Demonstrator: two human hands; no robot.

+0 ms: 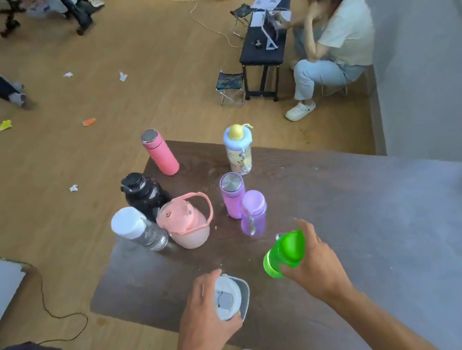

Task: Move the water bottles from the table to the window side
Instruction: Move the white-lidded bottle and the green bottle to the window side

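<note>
Wooden flooring (144, 67), scattered with paper scraps, surrounds a dark brown table (340, 233) viewed from above through a wide-angle lens; the table's right part fades into a blurred grey haze, and a dark out-of-focus shape covers the right edge of the view. What stands at the far right beyond the grey wall (419, 67) is hard to make out. A seated person in a pale shirt (349, 29) sits by a black bench (268, 37) in the background; a second person is cut off at the top left. Near the table's front edge, the left hand (204, 316) wraps around the top of a grey bottle (231, 295), whose body is hidden beneath the lid and palm. The right hand (318, 264) grips a green bottle (285, 252), tilted with its cap toward the table centre; its lower part is covered by the fingers. Both forearms enter from the bottom edge and both hands are closed on their bottles. Seven bottles stand farther back on the table: a red flask (160, 153), a black bottle (144, 195), a clear bottle with a white cap (138, 230), a pink jug (186, 225) with a handle, a purple flask (233, 195), a lilac bottle (253, 214) just beside it, and a patterned bottle with a yellow top (238, 149).
</note>
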